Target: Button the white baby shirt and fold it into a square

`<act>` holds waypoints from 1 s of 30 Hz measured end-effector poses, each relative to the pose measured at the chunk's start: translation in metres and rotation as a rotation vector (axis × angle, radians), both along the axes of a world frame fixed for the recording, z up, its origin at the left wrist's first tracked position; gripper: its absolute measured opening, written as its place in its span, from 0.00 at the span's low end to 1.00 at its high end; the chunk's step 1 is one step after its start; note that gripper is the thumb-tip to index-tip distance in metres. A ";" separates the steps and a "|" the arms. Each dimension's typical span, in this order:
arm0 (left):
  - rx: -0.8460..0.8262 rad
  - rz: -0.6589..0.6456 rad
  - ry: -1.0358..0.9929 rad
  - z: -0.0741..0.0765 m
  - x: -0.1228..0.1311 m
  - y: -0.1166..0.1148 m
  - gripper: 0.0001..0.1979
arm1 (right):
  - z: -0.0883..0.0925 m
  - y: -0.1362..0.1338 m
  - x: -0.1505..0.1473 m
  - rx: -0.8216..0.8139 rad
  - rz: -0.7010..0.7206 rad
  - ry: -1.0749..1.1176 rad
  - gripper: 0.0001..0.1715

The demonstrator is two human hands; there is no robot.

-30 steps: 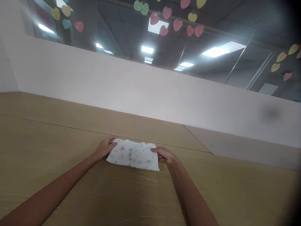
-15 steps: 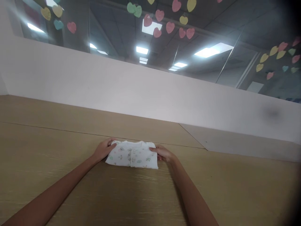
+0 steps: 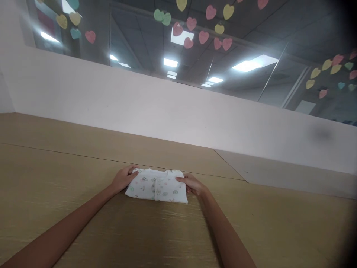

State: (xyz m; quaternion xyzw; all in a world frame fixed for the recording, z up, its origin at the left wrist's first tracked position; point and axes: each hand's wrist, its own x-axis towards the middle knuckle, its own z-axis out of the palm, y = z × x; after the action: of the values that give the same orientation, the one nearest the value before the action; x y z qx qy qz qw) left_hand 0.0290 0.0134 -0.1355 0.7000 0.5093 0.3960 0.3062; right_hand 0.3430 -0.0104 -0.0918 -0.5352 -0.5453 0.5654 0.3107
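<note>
A folded white baby garment (image 3: 156, 188) with a small printed pattern lies on the wooden surface in front of me. Its neckline faces the wall and a front seam runs down its middle. My left hand (image 3: 124, 177) grips the upper left corner, thumb on top and fingers behind the cloth. On the opposite side, my right hand (image 3: 193, 183) pinches the right edge, its thumb resting over the fabric and the other fingers partly hidden beneath.
A wide wooden surface (image 3: 69, 178) with a dark seam line stretches up to a white wall (image 3: 139, 100). Above stands a glass window (image 3: 195, 63) dotted with heart-shaped paper notes (image 3: 211, 12). A grey panel (image 3: 292, 171) meets the wood at right.
The view has shifted slightly, so the window and wall appear a little lower and further right. Both hands keep their hold on the garment, which looks almost unchanged.
</note>
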 end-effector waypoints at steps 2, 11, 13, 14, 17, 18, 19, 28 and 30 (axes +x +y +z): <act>-0.002 0.010 0.005 -0.001 0.000 0.001 0.22 | 0.002 -0.001 -0.001 -0.012 0.002 0.013 0.16; -0.021 0.036 0.019 -0.003 0.000 0.002 0.21 | 0.002 0.000 0.003 0.066 0.005 -0.024 0.20; -0.015 0.036 0.026 -0.003 0.000 0.002 0.21 | 0.001 0.002 0.004 0.075 0.015 -0.023 0.24; -0.009 0.034 0.033 -0.003 0.000 0.002 0.20 | 0.001 0.002 0.004 0.078 0.020 -0.022 0.26; 0.007 0.034 0.057 -0.002 0.000 0.001 0.20 | 0.000 0.003 0.005 0.084 0.025 -0.026 0.28; 0.010 0.036 0.061 -0.002 0.000 0.001 0.20 | 0.001 0.003 0.005 0.083 0.024 -0.029 0.27; 0.011 0.039 0.062 -0.001 0.000 0.000 0.20 | 0.001 0.003 0.005 0.080 0.024 -0.031 0.26; 0.012 0.025 0.022 -0.003 0.000 0.002 0.22 | 0.000 0.002 0.002 0.046 -0.029 0.018 0.15; 0.010 -0.005 -0.003 -0.005 0.000 0.003 0.22 | 0.001 0.002 0.002 0.040 -0.030 0.013 0.15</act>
State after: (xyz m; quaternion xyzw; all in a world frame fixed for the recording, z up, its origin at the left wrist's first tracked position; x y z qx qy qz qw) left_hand 0.0288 0.0167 -0.1400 0.7022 0.5053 0.3988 0.3042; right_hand 0.3446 -0.0087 -0.0912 -0.5332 -0.5463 0.5532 0.3333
